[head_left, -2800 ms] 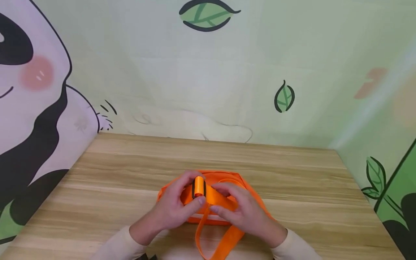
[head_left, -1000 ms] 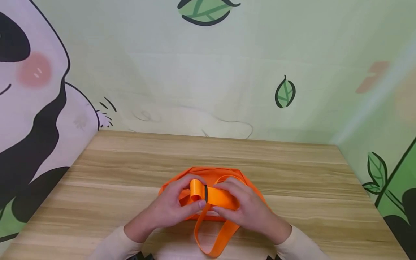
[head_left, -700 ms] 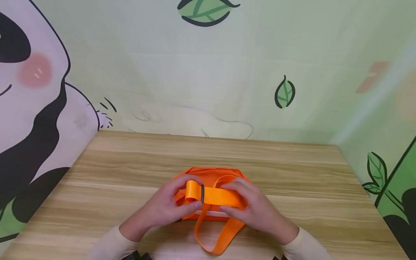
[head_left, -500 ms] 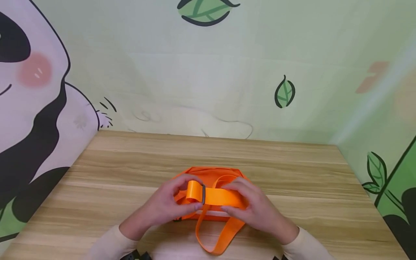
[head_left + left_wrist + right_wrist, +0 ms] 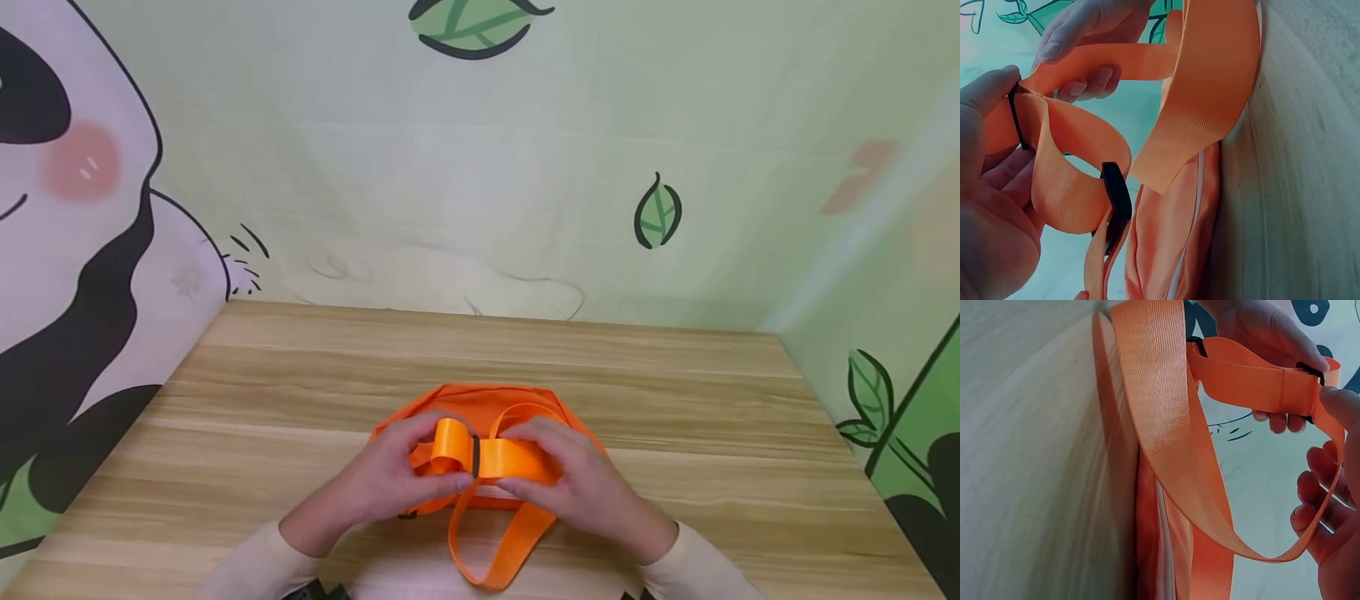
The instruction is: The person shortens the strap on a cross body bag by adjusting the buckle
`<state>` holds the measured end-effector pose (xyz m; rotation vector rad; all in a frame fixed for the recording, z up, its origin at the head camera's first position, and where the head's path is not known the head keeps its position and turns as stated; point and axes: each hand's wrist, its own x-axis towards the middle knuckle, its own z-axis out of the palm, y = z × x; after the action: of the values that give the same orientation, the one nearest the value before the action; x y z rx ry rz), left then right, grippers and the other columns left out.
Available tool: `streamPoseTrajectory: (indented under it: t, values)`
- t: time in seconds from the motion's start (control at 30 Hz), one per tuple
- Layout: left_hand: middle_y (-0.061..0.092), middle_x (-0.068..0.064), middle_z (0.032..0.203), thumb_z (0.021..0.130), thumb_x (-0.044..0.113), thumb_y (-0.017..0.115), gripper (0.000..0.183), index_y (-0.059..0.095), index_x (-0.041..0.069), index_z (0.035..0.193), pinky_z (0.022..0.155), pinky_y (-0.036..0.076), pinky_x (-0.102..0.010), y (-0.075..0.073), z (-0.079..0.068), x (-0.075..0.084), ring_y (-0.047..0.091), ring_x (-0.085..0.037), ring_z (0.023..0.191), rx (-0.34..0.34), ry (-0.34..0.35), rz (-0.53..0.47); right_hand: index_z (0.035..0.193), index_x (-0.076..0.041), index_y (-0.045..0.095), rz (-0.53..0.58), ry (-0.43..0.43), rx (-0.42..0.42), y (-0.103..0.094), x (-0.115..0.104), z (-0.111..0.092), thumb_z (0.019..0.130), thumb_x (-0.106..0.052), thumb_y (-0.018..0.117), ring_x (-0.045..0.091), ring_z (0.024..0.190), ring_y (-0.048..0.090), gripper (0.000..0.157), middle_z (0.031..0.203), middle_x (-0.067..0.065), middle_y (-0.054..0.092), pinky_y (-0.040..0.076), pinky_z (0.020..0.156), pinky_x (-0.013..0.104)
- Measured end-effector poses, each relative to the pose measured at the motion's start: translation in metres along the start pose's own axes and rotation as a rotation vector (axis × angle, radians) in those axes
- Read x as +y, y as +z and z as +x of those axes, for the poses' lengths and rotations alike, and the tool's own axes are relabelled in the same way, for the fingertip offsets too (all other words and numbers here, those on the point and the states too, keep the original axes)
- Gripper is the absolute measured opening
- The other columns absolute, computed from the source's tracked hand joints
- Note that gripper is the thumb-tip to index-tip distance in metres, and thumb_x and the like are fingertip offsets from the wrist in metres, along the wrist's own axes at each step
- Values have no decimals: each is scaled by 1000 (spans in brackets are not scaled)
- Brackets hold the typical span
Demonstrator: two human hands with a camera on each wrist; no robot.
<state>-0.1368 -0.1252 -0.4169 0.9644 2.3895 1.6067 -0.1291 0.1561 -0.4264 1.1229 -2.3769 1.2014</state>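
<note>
An orange waist bag lies on the table with its zip toward the person. Above it my left hand pinches a black slider buckle on the bag's orange strap, thumb on the lower edge and fingers at the top. A loop of webbing bulges out left of the slider. To its right, my right hand pinches the strap between thumb and fingers. A second black buckle shows lower on the webbing in the left wrist view.
A long slack loop of strap hangs from between the hands toward the table's near side. The wood-grain table meets a printed backdrop with a panda and leaves at its rear and sides.
The webbing loop left of the slider has grown since the oldest frame. Both hands drew left and apart along the strap, then came closer together; the right hand has moved slightly left.
</note>
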Motion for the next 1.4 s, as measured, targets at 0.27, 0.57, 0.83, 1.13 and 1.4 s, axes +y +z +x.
streamPoseTrajectory:
  t: [0.27,0.57,0.83,1.13,1.4]
  values:
    - [73,-4,111,92,18,88,43,67,15,129,80,63,-30,3,1,2,70,-14,91,-36,-33,-61,128,-17,70,-28,13,-29,2,-7,4,93,-31,87,13,111,68,41,121,-4,73,60,97,31]
    - [71,-11,114,93,11,85,41,66,13,130,85,64,-33,2,-1,4,73,-23,94,43,-86,-174,131,-17,69,-4,107,-50,-3,-3,0,91,-26,90,10,110,67,46,124,-7,73,60,96,29]
    - [72,-8,115,91,11,87,43,67,16,129,87,63,-33,1,1,3,72,-22,95,73,-44,-153,128,-17,70,17,1,-5,-9,3,-2,86,-11,91,12,106,67,48,122,-3,74,59,94,29]
    - [73,-12,120,90,9,88,47,64,12,131,91,63,-33,3,4,3,74,-20,98,21,-2,-214,126,-13,71,14,-75,16,-5,2,4,90,-20,89,12,102,68,41,115,-1,76,58,89,28]
    - [71,-2,123,88,19,91,55,61,17,134,94,62,-29,0,5,6,70,-16,102,-19,-29,-30,126,-12,71,-5,-123,34,-2,-2,9,90,-21,90,14,101,70,41,114,0,76,59,88,27]
